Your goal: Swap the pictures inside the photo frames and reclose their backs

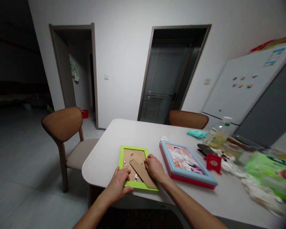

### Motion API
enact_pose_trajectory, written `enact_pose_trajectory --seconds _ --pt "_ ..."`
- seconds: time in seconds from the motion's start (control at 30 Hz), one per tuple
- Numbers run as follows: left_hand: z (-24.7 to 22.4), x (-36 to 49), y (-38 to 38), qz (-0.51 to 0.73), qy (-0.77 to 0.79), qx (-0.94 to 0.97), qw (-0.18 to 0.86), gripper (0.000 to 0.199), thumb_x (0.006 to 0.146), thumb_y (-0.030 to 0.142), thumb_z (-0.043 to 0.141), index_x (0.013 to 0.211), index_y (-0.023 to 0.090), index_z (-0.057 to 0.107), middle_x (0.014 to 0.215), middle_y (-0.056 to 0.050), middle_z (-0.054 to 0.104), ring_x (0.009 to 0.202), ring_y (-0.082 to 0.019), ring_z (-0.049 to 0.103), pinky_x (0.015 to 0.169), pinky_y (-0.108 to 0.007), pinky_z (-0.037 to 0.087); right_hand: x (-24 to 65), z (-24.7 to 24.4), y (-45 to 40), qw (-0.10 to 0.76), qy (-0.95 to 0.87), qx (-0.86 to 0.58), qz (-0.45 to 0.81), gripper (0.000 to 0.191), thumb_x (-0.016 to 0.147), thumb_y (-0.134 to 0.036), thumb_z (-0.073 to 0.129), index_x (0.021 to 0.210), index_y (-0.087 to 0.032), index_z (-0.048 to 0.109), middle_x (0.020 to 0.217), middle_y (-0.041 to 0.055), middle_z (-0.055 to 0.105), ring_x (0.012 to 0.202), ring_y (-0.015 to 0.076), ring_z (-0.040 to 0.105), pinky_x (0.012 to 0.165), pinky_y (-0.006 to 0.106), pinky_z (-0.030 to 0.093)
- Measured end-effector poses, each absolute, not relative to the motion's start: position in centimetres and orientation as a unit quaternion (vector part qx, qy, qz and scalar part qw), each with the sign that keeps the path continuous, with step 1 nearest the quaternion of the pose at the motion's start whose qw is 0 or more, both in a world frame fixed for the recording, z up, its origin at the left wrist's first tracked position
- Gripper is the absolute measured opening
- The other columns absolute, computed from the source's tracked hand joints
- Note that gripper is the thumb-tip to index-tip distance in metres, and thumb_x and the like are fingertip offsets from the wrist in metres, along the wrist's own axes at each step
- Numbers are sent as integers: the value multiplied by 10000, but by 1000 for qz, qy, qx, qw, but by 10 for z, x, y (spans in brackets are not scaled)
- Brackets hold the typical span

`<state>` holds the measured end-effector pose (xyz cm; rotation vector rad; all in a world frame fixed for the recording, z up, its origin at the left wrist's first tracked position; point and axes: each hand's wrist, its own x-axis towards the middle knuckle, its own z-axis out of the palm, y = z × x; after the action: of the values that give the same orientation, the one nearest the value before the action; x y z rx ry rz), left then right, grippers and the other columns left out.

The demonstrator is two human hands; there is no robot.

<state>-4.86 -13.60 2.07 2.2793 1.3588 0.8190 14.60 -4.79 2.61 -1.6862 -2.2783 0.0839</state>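
A green picture frame (143, 185) lies face down near the front edge of the white table (105, 146), its brown backing and metal clips showing. Across the backing runs a brown stand flap (143, 173), slanting to the lower right. My left hand (120, 183) rests on the frame's lower left corner, fingers apart, thumb at the front edge. At the right side of the backing is my right hand (153, 167), its fingers closed together near a small clip; whatever the fingertips hold, if anything, is hidden.
Right of my hands, a blue picture frame (188, 162) lies on red ones. Farther right are a black phone (206, 149), a red item (214, 163), a bottle (218, 133), crumpled tissues (259, 192) and a green pack (271, 171). Chairs (63, 124) stand left and behind.
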Motion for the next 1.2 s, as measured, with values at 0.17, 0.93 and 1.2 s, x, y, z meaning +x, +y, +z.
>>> enact_pose_trajectory --seconds 0.17,0.93,1.2 --pt "17 -48 -136 298 485 802 180 261 600 206 664 767 195 464 1106 -60 511 1067 -196 433 995 -445 132 155 29 -58 158 -828 -537 24 279 766 -195 382 771 -178 661 915 60 559 809 124 505 734 189 331" --pt "19 -49 -135 279 492 806 175 283 595 266 669 780 189 468 975 -21 544 996 -189 458 981 -384 171 73 30 -48 195 -862 -455 114 226 707 -204 466 772 -232 681 773 14 646 789 131 518 719 217 326" --pt "26 -49 -139 267 495 805 192 266 603 237 661 775 193 463 1085 -50 516 1056 -188 435 992 -416 147 86 23 -30 251 -807 -519 129 276 740 -221 418 878 -169 652 851 54 653 783 144 555 702 224 371"
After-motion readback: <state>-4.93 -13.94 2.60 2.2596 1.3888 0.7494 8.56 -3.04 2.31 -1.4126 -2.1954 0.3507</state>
